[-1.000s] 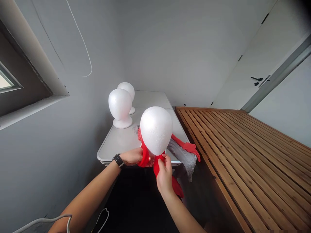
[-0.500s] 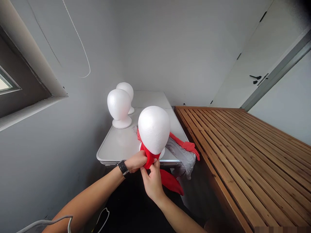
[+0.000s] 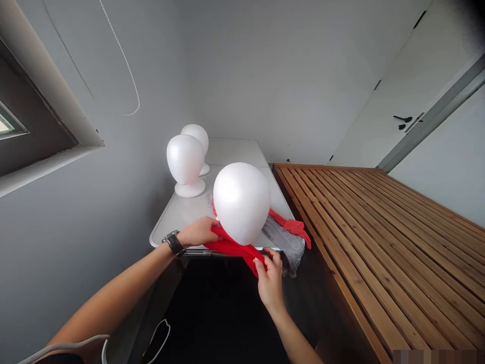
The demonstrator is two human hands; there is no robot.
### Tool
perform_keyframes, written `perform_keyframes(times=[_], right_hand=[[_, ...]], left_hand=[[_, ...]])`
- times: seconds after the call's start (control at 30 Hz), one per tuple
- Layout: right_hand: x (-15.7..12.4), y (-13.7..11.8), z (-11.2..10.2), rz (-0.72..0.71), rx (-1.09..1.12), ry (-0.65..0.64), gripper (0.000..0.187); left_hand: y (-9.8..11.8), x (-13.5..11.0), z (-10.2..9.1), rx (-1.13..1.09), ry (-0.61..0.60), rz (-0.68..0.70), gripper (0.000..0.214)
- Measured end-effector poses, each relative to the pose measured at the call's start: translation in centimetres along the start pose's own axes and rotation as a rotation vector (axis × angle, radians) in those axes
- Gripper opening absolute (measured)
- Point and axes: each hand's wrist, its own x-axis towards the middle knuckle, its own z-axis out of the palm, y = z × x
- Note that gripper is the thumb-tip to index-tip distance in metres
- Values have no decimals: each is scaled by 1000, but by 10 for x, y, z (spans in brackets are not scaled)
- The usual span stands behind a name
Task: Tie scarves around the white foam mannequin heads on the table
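A white foam mannequin head point(image 3: 241, 201) stands at the near edge of a white table point(image 3: 182, 217). A red scarf point(image 3: 235, 247) is wrapped around its neck. My left hand point(image 3: 199, 231), with a black watch on the wrist, grips the scarf at the left of the neck. My right hand point(image 3: 270, 280) pinches the scarf's other end below and right of the head, drawing the cloth out flat between the two hands.
Two more white foam heads point(image 3: 185, 162) stand further back on the table. A grey cloth point(image 3: 286, 242) and another red cloth point(image 3: 293, 226) hang over the table's right corner. A slatted wooden platform point(image 3: 379, 227) lies to the right, a grey wall to the left.
My hands were together under the head's chin; now they have moved apart, the right hand pulling the scarf end out to the right and down, stretching it.
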Motion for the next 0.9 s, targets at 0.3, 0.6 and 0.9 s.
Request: perform_keyframes(times=[0.3,0.6,0.9], right_hand=[[2,-5,-6,31,22,2,49],[6,-16,-5,23,57,-90,45],[3,-36,4,-7,164,-193,30]], left_hand=[[-21,-3,-49,-528,114,-112,21],[-11,-20,-56,693,571,-34,19],[23,-87,-16,662,158,12,4]])
